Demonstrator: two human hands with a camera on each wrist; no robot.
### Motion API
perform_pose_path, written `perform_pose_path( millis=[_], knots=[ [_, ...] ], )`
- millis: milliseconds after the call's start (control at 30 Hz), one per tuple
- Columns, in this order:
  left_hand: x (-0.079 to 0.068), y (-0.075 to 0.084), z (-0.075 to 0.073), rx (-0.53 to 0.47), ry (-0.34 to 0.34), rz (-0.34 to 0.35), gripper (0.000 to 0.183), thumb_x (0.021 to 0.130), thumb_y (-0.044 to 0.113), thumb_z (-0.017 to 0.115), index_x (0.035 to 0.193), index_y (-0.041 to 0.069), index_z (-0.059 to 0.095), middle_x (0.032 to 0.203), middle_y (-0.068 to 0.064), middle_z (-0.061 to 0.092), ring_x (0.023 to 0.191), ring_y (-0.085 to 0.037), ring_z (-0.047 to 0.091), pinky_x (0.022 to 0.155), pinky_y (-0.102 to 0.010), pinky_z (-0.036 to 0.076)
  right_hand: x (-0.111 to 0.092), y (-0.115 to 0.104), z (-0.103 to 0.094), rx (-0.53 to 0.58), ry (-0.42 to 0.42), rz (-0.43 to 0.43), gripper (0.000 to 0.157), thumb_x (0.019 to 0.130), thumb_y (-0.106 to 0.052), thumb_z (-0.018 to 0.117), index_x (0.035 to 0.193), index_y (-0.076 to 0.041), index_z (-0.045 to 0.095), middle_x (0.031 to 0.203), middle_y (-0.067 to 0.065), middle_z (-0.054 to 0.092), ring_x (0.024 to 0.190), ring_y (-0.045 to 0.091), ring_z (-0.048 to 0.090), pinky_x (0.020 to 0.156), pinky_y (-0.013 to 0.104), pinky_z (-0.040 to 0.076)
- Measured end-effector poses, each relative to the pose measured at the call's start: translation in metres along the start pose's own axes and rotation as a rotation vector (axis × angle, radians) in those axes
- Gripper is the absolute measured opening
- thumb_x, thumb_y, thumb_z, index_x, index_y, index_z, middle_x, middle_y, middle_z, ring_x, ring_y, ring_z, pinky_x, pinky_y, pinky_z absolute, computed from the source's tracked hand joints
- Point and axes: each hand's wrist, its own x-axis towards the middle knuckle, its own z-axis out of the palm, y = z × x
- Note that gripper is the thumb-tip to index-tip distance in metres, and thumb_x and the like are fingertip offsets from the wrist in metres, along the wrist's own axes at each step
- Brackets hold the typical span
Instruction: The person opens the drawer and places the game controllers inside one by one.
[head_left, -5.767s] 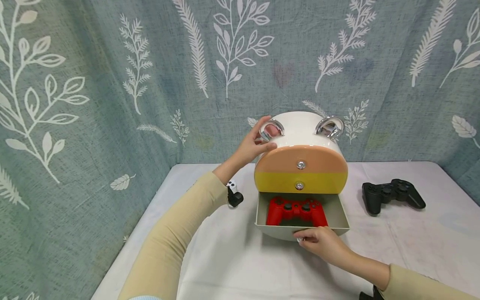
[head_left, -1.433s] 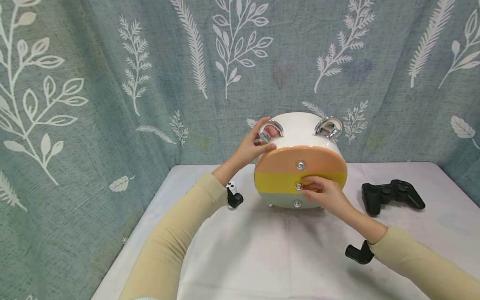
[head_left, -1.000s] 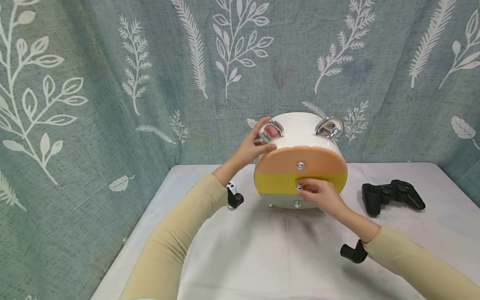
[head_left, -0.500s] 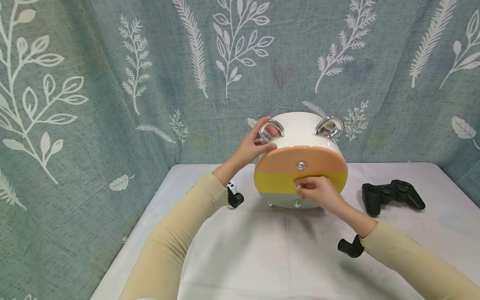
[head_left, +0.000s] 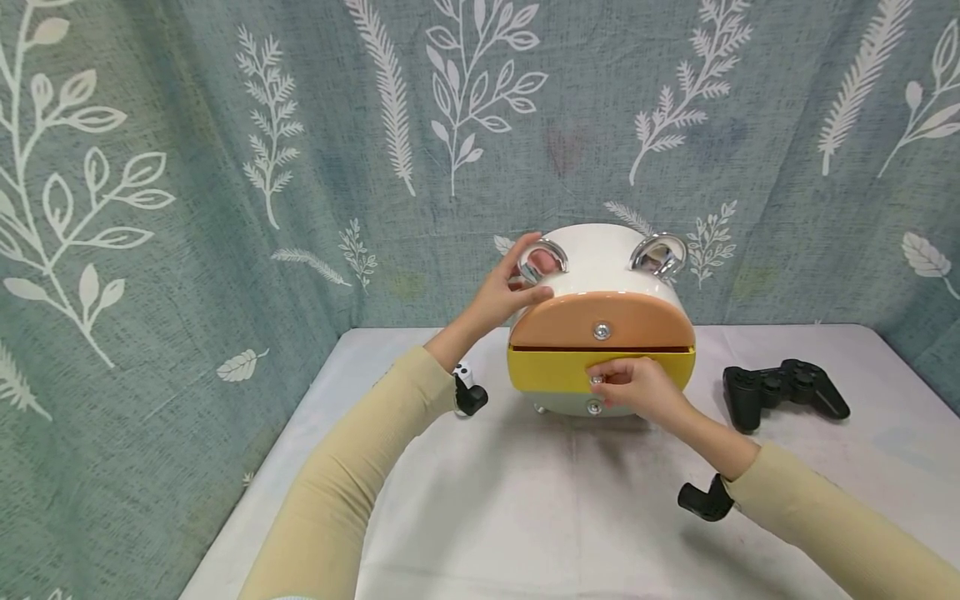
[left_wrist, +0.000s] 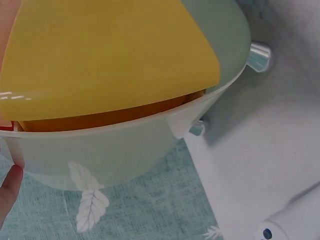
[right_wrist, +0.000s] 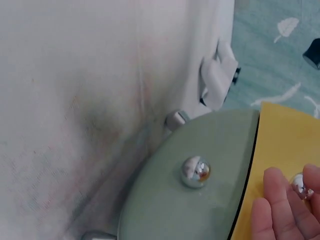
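Note:
A small drawer cabinet (head_left: 600,258) stands on the table, white-bodied, with chrome rings on top and a striped orange, yellow and green front. My left hand (head_left: 506,287) holds its upper left side, thumb on the front rim and fingers around the chrome ring. The yellow middle drawer (head_left: 547,369) sticks out slightly, a dark slit above it. My right hand (head_left: 645,390) pinches its chrome knob (right_wrist: 299,186). The orange drawer (head_left: 555,321) above and the green drawer (right_wrist: 215,142) below are closed. What the drawers hold is hidden.
A black game controller (head_left: 786,392) lies to the right of the cabinet. On the left, a white controller (right_wrist: 218,80) is partly hidden behind my left sleeve in the head view. A patterned curtain (head_left: 450,125) hangs behind the white-covered table (head_left: 480,517).
The green drawer, earlier pulled out with a red game controller inside, is now closed. My right hand moved up to the yellow drawer's knob, and that drawer has come out slightly. My left hand stayed put.

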Motion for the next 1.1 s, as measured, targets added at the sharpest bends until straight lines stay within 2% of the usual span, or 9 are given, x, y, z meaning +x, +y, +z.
perform_pose_path(
  millis=[167, 300, 400, 533, 767, 1000, 1100],
  knots=[
    [0.0, 0.0, 0.0, 0.008, -0.001, 0.018, 0.082, 0.078, 0.047, 0.067, 0.145, 0.032, 0.023, 0.151, 0.004, 0.02, 0.11, -0.02, 0.038, 0.098, -0.042, 0.036, -0.009, -0.004, 0.002, 0.068, -0.008, 0.02, 0.027, 0.083, -0.009, 0.067, 0.107, 0.005, 0.066, 0.09, 0.02, 0.068, 0.076, 0.031, 0.066, 0.066, 0.031, 0.055],
    [0.0, 0.0, 0.0, 0.007, 0.002, 0.035, 0.093, 0.07, 0.06, 0.066, 0.146, 0.029, 0.022, 0.15, 0.003, 0.021, 0.107, -0.02, 0.038, 0.097, -0.042, 0.037, -0.016, -0.008, 0.003, 0.069, -0.013, 0.037, 0.029, 0.083, -0.012, 0.067, 0.107, 0.003, 0.066, 0.088, 0.02, 0.068, 0.066, 0.024, 0.065, 0.062, 0.027, 0.053],
    [-0.001, 0.0, 0.0, 0.013, 0.005, 0.031, 0.087, 0.074, 0.054, 0.067, 0.145, 0.03, 0.023, 0.15, 0.004, 0.022, 0.105, -0.02, 0.039, 0.097, -0.041, 0.037, -0.021, -0.01, 0.004, 0.054, -0.026, 0.031, 0.029, 0.083, -0.014, 0.068, 0.107, 0.003, 0.066, 0.088, 0.016, 0.069, 0.062, 0.017, 0.063, 0.06, 0.025, 0.052],
    [0.0, 0.0, 0.0, 0.018, 0.005, 0.016, 0.077, 0.082, 0.038, 0.067, 0.145, 0.035, 0.024, 0.15, 0.004, 0.022, 0.104, -0.019, 0.039, 0.097, -0.04, 0.038, -0.028, -0.009, 0.006, 0.053, -0.037, 0.02, 0.029, 0.082, -0.014, 0.069, 0.106, 0.002, 0.067, 0.089, 0.012, 0.069, 0.061, 0.016, 0.062, 0.062, 0.026, 0.053],
    [0.002, 0.0, 0.0, -0.007, 0.0, -0.025, 0.075, 0.085, 0.012, 0.064, 0.146, 0.026, 0.023, 0.152, -0.002, 0.019, 0.109, -0.024, 0.038, 0.102, -0.045, 0.033, -0.035, -0.006, 0.011, 0.059, -0.038, 0.0, 0.028, 0.081, -0.013, 0.069, 0.104, 0.002, 0.067, 0.09, 0.013, 0.069, 0.061, 0.017, 0.063, 0.064, 0.03, 0.054],
    [0.0, 0.0, 0.001, 0.031, 0.016, 0.025, 0.074, 0.086, 0.014, 0.064, 0.146, 0.026, 0.023, 0.149, 0.0, 0.024, 0.105, -0.021, 0.041, 0.099, -0.043, 0.037, -0.04, -0.009, 0.013, 0.061, -0.038, 0.002, 0.028, 0.081, -0.013, 0.069, 0.104, 0.002, 0.067, 0.091, 0.014, 0.068, 0.06, 0.016, 0.062, 0.063, 0.028, 0.054],
    [-0.001, 0.003, 0.001, 0.03, 0.013, 0.016, 0.074, 0.086, 0.014, 0.064, 0.146, 0.027, 0.023, 0.149, 0.0, 0.023, 0.105, -0.021, 0.041, 0.099, -0.043, 0.037, -0.043, -0.01, 0.013, 0.058, -0.043, -0.007, 0.027, 0.081, -0.012, 0.069, 0.104, 0.002, 0.067, 0.091, 0.015, 0.068, 0.06, 0.016, 0.061, 0.063, 0.028, 0.054]
  ],
)
